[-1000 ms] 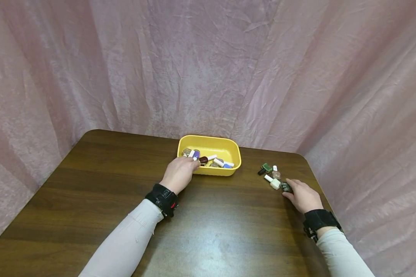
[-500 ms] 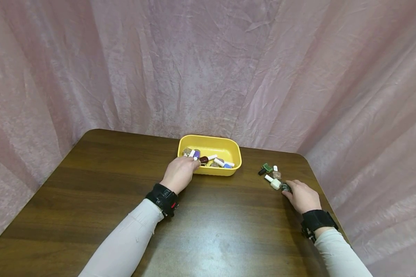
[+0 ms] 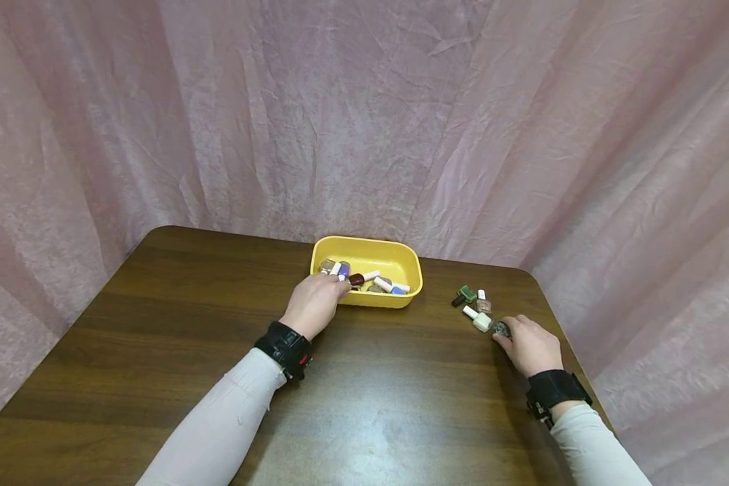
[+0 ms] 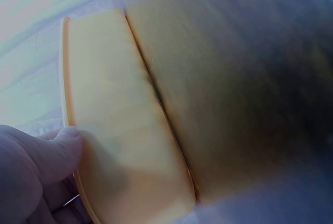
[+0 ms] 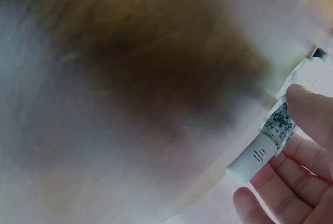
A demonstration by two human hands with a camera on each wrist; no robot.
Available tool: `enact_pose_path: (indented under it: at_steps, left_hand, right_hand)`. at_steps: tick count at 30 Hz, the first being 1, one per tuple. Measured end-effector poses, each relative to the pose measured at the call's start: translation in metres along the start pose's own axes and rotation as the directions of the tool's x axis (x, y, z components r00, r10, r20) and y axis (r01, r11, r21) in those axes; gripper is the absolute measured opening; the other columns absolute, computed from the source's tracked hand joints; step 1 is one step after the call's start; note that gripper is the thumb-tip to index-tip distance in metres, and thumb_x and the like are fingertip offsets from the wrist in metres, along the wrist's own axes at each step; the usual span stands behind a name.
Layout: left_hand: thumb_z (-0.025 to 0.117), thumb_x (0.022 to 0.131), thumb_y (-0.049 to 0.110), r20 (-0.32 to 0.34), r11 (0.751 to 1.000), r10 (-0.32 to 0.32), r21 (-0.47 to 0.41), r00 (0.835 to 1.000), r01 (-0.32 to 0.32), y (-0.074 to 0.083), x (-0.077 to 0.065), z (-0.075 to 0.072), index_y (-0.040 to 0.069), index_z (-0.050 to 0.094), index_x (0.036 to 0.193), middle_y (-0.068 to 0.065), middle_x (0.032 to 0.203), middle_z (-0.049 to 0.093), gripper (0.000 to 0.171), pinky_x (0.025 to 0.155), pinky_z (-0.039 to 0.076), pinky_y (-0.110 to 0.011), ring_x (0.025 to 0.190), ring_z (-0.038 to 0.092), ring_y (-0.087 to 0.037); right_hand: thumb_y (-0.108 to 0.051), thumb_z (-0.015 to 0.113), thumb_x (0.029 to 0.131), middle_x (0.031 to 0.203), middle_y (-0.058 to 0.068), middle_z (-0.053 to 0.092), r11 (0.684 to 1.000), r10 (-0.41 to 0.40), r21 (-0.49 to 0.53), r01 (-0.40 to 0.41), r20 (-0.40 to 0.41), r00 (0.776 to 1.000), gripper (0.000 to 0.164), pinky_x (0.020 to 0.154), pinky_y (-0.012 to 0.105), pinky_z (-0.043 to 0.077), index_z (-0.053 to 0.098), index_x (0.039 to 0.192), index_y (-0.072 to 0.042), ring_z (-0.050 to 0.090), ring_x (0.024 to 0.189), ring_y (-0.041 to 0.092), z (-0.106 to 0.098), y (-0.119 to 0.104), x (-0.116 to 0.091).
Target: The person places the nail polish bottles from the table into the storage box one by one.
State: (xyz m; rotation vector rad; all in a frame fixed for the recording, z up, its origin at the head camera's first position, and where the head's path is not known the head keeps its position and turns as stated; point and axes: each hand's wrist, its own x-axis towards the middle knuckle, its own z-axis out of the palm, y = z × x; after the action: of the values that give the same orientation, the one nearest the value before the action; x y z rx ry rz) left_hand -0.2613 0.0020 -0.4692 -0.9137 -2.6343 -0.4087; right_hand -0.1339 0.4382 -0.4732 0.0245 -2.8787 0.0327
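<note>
My left hand (image 3: 316, 302) grips the near left rim of a yellow plastic basin (image 3: 410, 277), thumb on its outer wall and fingers over the edge, as the left wrist view shows. Inside lie several nail polish bottles, among them a dark red one (image 3: 356, 279) and a purple one (image 3: 344, 270). At the right, my right hand (image 3: 531, 345) holds a speckled nail polish bottle (image 5: 279, 124) with a white cap between thumb and fingers, low over the table. Just left of it lies a pale nail polish bottle (image 3: 481, 322) with a white cap.
A green bottle (image 3: 467, 293) with a black cap and a glittery bottle (image 3: 484, 306) lie behind the pale one. The brown wooden table (image 3: 364, 391) has its right edge close beside my right hand. A pink curtain (image 3: 364, 121) hangs behind the table.
My right hand and the speckled nail polish bottle have shifted very slightly. The left hand and the basin stay in place.
</note>
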Motion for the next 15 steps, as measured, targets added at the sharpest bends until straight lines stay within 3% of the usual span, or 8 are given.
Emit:
enact_pose_path:
  at_steps: [15]
  left_hand:
    - [0.077,0.104,0.015,-0.035,1.0,0.023,-0.007,0.999,-0.023,-0.001,0.0,0.001,0.011,0.082,0.103,-0.006,0.094,0.078,0.007,0.078,0.059,-0.045,0.087,0.074,-0.03]
  right_hand:
    - [-0.025,0.09,0.093,0.103,0.017,0.075,0.998,-0.064,0.011,0.065,-0.052,0.997,0.04,0.063,0.054,0.058,0.078,0.12,0.001,0.074,0.081,0.035,-0.018,-0.02,0.008]
